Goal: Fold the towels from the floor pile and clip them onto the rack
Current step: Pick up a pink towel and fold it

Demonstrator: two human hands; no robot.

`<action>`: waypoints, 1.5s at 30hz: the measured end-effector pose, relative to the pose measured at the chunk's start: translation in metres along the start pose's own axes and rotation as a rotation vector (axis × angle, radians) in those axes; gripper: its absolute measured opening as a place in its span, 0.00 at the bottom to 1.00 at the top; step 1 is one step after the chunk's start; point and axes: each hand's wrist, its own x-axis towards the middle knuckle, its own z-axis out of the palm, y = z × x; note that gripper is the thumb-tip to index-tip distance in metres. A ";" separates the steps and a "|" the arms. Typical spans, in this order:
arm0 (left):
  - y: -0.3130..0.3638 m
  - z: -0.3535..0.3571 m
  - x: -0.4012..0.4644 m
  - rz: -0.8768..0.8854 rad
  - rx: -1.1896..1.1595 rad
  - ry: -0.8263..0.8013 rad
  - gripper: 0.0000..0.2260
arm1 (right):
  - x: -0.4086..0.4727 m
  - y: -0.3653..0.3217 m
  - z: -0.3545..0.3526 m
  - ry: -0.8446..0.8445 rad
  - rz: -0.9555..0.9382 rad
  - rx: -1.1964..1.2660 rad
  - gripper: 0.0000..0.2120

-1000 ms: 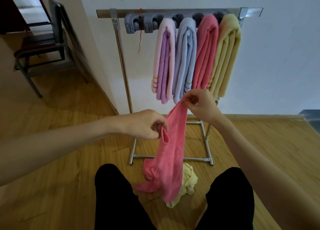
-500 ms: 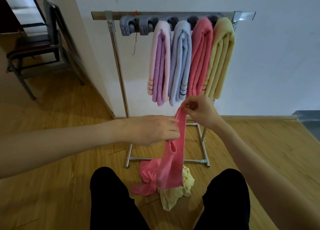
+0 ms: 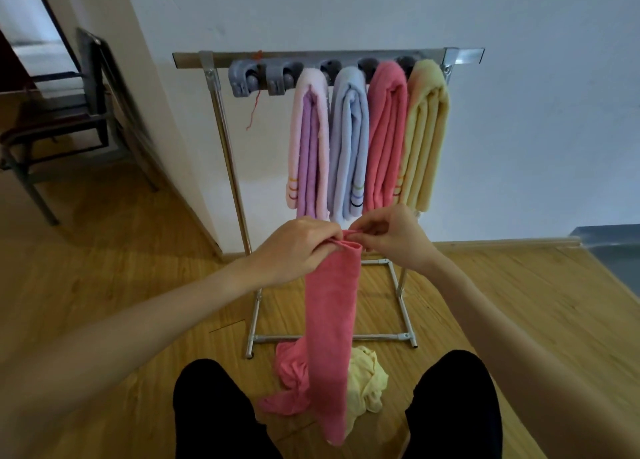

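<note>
A person's left hand [image 3: 298, 247] and right hand [image 3: 391, 233] met at the top edge of a pink towel [image 3: 329, 320], each pinching the bunched cloth between thumb and curled fingers, the two hands almost touching. The towel hung straight down from that grip in a narrow, doubled strip between the person's dark-clad knees, its lower end trailing onto the floor pile [image 3: 363, 379], where more pink cloth and a crumpled pale yellow towel lay together on the wooden floor [image 3: 121, 285].

The cloth looked light, soft and limp, with no stiffness to keep a fold; it would likely sag and slip out of line unless held by its corners or along the top hem, where both hands gripped it. A firm pinch at the folded top edge seemed the best hold for feeding it into a clip.

Just beyond the hands stood the metal rack [image 3: 221, 119], its crossbar carrying a row of grey clips [image 3: 263, 78]. Four folded towels were clipped there side by side: pale pink with lilac [image 3: 310, 147], light blue [image 3: 348, 147], deep pink [image 3: 386, 136] and yellow [image 3: 427, 133]. Two clips at the left end stood vacant. The rack's base frame rested on the floor against a white wall [image 3: 519, 112]; a dark chair [image 3: 69, 112] sat at far left near a doorway.
</note>
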 end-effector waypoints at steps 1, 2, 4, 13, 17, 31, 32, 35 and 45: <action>0.000 0.002 -0.001 -0.009 0.000 0.017 0.04 | 0.000 -0.001 0.000 -0.008 0.003 0.016 0.06; 0.001 0.003 -0.001 -0.018 0.003 0.030 0.05 | 0.000 -0.002 0.000 -0.017 0.005 0.032 0.06; 0.003 0.006 -0.002 -0.037 0.008 0.053 0.07 | -0.001 -0.003 -0.001 -0.049 0.000 0.053 0.06; 0.008 0.006 0.001 -0.158 -0.005 0.148 0.07 | -0.006 -0.010 -0.003 -0.108 0.007 0.148 0.09; 0.008 0.006 0.005 -0.210 -0.047 0.161 0.12 | -0.007 -0.008 -0.006 -0.101 0.004 0.147 0.12; 0.014 -0.022 0.013 0.020 0.100 0.162 0.13 | 0.005 -0.004 0.013 0.187 0.020 0.139 0.07; 0.013 -0.022 0.008 0.009 0.078 0.202 0.14 | 0.005 -0.005 0.017 0.195 0.040 0.159 0.06; 0.005 -0.012 -0.012 -0.144 -0.011 0.361 0.28 | 0.006 -0.007 0.023 0.217 0.082 0.191 0.05; -0.035 0.100 -0.092 -0.755 -0.581 -0.165 0.31 | 0.008 -0.025 0.029 0.226 0.232 0.355 0.07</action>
